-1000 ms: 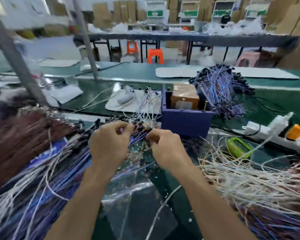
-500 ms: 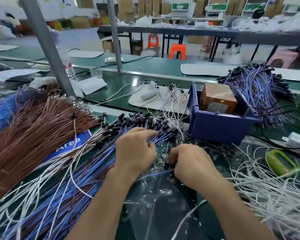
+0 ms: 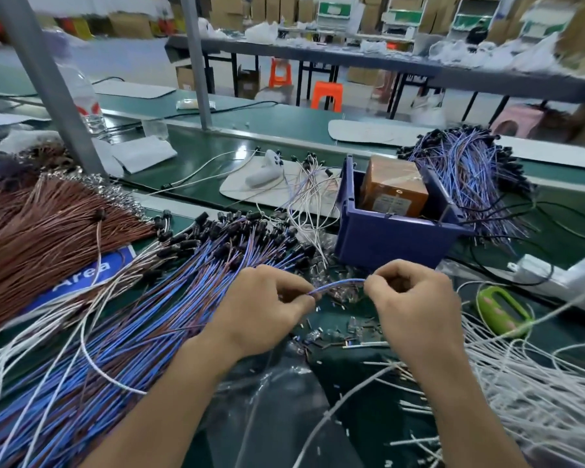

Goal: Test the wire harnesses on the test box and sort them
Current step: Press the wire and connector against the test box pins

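The green workbench [image 3: 250,136] carried four heaps of wire. A big blue-and-brown heap [image 3: 132,332] spread over the near left and a brown heap [image 3: 31,238] lay at the far left. A white heap [image 3: 537,383] ran along the near right, and a second blue heap [image 3: 470,177] sat at the far right behind one blue bin [image 3: 385,238]. A clear plastic bag [image 3: 277,400] lay on the bench under the forearms. The bin stood just beyond the hands and held one brown box [image 3: 395,187]. One white power strip [image 3: 561,278] lay right of the bin. The left hand [image 3: 260,309] and the right hand [image 3: 416,298] were raised side by side just in front of the bin, a small gap between them. Each hand's fingers were curled, thumb against forefinger, pinching a single blue wire [image 3: 338,284]. It arched across the gap from one hand to the other, above a scatter of small loose parts [image 3: 348,324]. The big heap's black plugs lay just left of the left hand. One green tool [image 3: 502,310] sat between the right hand and the white heap.
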